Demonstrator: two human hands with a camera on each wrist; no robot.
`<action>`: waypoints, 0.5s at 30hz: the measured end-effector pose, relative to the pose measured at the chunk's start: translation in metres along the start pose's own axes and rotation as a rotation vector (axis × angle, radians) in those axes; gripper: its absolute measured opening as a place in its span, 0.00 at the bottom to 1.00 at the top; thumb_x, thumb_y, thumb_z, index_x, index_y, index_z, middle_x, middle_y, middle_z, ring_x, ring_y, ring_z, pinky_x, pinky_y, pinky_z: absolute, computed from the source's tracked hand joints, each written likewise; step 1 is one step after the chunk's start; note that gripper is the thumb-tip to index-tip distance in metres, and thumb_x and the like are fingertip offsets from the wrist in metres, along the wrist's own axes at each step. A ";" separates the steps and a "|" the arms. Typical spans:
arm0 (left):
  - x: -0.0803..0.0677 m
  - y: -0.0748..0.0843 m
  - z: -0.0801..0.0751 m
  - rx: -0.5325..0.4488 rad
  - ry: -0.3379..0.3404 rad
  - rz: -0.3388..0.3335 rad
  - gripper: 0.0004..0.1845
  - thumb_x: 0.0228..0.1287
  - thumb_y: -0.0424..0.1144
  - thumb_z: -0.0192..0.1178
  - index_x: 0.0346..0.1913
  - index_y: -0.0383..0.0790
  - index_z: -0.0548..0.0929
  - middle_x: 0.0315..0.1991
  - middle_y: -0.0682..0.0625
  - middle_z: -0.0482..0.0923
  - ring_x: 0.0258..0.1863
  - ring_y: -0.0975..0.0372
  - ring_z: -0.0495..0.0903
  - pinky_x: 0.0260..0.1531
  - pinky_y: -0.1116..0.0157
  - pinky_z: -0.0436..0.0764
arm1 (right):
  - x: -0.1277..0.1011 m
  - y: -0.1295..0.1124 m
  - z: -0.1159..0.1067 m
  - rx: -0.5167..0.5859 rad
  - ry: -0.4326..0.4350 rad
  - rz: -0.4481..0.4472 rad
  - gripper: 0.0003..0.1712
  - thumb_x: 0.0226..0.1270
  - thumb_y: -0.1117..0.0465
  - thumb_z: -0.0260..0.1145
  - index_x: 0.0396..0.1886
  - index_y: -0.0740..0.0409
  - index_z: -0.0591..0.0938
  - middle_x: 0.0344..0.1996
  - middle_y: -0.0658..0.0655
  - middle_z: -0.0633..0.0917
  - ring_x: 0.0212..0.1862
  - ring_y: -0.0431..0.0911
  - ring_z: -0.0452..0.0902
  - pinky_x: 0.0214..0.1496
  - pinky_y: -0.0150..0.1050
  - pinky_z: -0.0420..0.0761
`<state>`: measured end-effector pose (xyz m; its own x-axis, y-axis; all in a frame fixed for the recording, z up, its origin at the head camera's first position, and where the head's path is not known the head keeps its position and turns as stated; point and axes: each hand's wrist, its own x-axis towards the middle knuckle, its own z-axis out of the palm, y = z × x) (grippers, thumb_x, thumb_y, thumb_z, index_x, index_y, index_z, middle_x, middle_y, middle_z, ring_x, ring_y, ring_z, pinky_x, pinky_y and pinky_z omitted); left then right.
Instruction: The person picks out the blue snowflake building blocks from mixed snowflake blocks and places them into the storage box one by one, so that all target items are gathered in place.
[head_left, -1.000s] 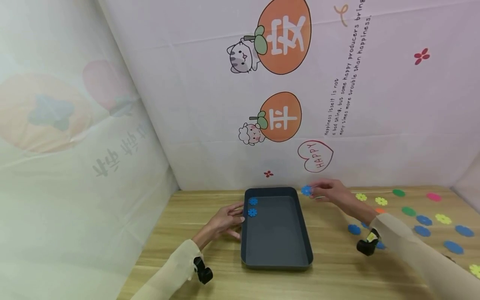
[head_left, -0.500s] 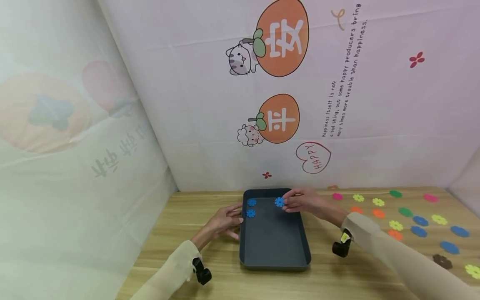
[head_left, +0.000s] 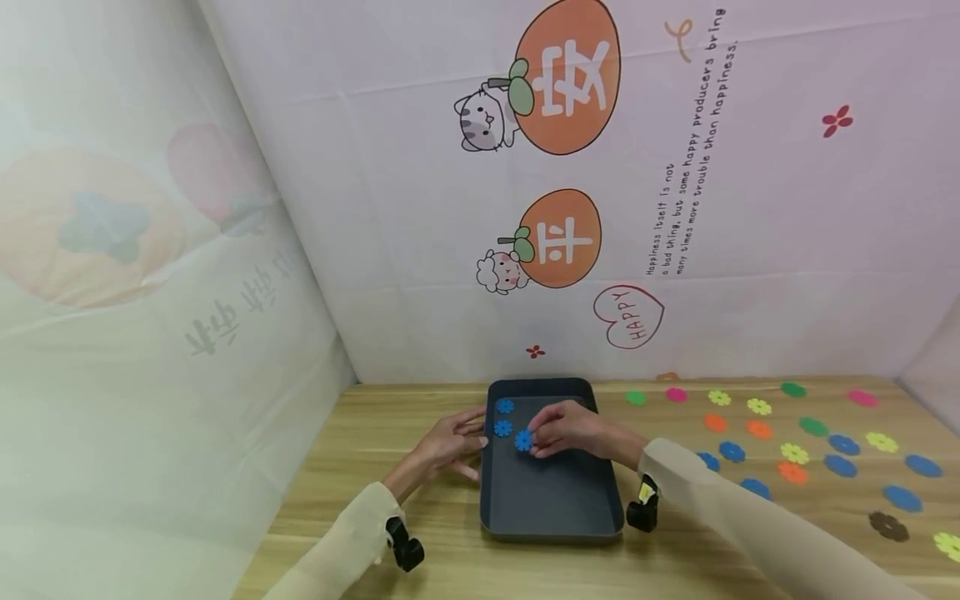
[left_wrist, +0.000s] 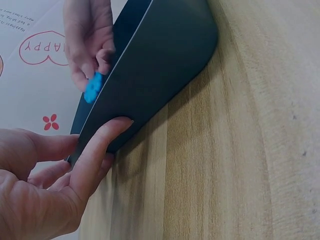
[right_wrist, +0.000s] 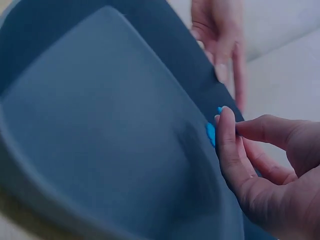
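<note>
At the centre of the frame, the dark tray point(head_left: 551, 492) sits on the wooden table point(head_left: 450, 567), and my left hand point(head_left: 447, 442) steadies its left wall with straight, relaxed fingers laid against the outside. My right hand point(head_left: 570, 429) reaches over the tray from the right, pinching a blue flower point(head_left: 523, 440) between thumb and fingertips, low over the tray floor. Two more blue flowers, one point(head_left: 506, 406) at the tray's upper left corner and one point(head_left: 502, 427) just below it, already lie inside. I judge the neat way is to lower the piece flat beside those two without nudging them, keep the tray braced, and part my fingers only once it rests. Loose coloured flowers point(head_left: 795, 454) dot the table at right.
</note>
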<state>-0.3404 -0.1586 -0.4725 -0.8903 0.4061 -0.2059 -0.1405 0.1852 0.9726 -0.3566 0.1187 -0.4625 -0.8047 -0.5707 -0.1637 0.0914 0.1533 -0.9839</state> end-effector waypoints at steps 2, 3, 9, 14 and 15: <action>0.000 0.000 0.000 -0.005 0.001 -0.006 0.36 0.77 0.29 0.58 0.83 0.39 0.60 0.78 0.30 0.61 0.69 0.40 0.76 0.29 0.57 0.93 | 0.004 0.003 0.006 -0.007 -0.005 0.010 0.14 0.76 0.73 0.61 0.55 0.81 0.77 0.42 0.70 0.88 0.41 0.48 0.90 0.55 0.52 0.91; 0.001 0.000 0.000 -0.006 0.002 -0.008 0.36 0.77 0.30 0.59 0.83 0.39 0.60 0.78 0.30 0.62 0.68 0.41 0.76 0.29 0.57 0.93 | 0.006 0.004 0.009 -0.007 -0.004 0.019 0.14 0.76 0.73 0.61 0.54 0.81 0.77 0.42 0.69 0.88 0.41 0.48 0.90 0.54 0.51 0.91; 0.001 0.000 0.000 -0.007 0.013 -0.022 0.35 0.76 0.30 0.59 0.82 0.39 0.61 0.77 0.30 0.63 0.68 0.41 0.77 0.28 0.58 0.93 | 0.017 0.001 0.023 -0.033 0.004 0.079 0.12 0.74 0.75 0.62 0.52 0.81 0.79 0.39 0.67 0.88 0.39 0.48 0.90 0.52 0.48 0.92; 0.002 -0.001 -0.001 -0.009 0.014 -0.027 0.35 0.76 0.30 0.59 0.82 0.40 0.62 0.77 0.30 0.63 0.69 0.40 0.76 0.29 0.58 0.93 | 0.027 -0.001 0.028 -0.046 0.038 0.118 0.11 0.75 0.75 0.62 0.51 0.81 0.80 0.37 0.65 0.87 0.37 0.48 0.90 0.52 0.48 0.92; 0.002 -0.001 -0.001 -0.010 0.013 -0.027 0.35 0.76 0.30 0.59 0.82 0.40 0.62 0.78 0.30 0.62 0.69 0.40 0.75 0.29 0.58 0.93 | 0.028 -0.001 0.028 -0.047 0.047 0.124 0.11 0.75 0.75 0.62 0.50 0.80 0.80 0.36 0.65 0.87 0.36 0.47 0.90 0.52 0.47 0.92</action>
<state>-0.3423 -0.1592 -0.4742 -0.8916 0.3897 -0.2307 -0.1689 0.1864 0.9678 -0.3629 0.0795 -0.4683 -0.8159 -0.5065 -0.2789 0.1650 0.2583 -0.9519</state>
